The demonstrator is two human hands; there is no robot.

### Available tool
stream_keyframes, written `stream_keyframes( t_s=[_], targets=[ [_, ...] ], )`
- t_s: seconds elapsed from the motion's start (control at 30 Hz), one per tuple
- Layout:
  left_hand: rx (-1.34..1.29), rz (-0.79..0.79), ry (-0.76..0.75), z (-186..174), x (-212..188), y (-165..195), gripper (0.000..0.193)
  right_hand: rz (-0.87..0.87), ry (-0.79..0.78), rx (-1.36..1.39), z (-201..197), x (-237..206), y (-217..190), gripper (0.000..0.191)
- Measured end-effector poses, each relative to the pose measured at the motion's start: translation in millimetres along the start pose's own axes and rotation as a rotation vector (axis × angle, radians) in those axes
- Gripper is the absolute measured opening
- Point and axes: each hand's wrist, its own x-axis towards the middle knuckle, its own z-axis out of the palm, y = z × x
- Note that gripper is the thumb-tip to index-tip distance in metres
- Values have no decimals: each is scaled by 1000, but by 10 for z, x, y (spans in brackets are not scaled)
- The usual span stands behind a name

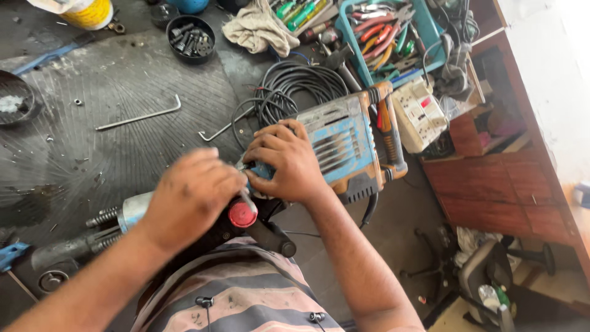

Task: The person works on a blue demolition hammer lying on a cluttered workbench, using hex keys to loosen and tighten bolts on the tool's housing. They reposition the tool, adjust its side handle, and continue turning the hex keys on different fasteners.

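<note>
Both hands rest on a blue demolition hammer (338, 144) lying on the dark table (92, 160). The left hand (193, 197) grips a red-capped tool (243, 213) against the hammer's body; the right hand (289, 161) presses on its housing. A coiled black cable (295, 86) lies just behind, near the table's far edge.

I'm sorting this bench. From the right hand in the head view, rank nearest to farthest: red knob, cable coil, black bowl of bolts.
From the right hand:
1. Red knob, just below-left of it, by the left hand.
2. Cable coil, above it on the mat.
3. Black bowl of bolts, far up-left, near the top edge.
</note>
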Motion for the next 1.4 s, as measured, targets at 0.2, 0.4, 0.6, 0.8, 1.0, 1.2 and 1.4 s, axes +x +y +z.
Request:
stream_keyframes(
  t_s=[0.2, 0.4, 0.6, 0.8, 1.0, 1.2, 1.4],
  targets=[
    [6, -5, -1, 131, -162, 110, 22, -7, 2, 0, 32, -40, 34, 19],
    [103, 99, -34, 287, -315, 104, 21, -28, 15, -3, 44, -58, 26, 18],
    [152, -4, 59, 395, -376, 72, 24, -56, 30, -22, 43, -65, 29, 17],
    [152, -45, 86, 414, -393, 46, 25, -50, 28, -28, 59, -68, 31, 16],
    [-400, -649, 197, 334, -383, -12, 18, -44, 32, -16, 43, -68, 10, 16],
    [-703, -1001, 42, 423, -115, -239, 25, -40, 30, 5, 40, -34, -8, 17],
    [-865, -1013, -52, 427, -5, -361, 22, -38, 38, 1, 42, -12, -14, 16]
  ],
)
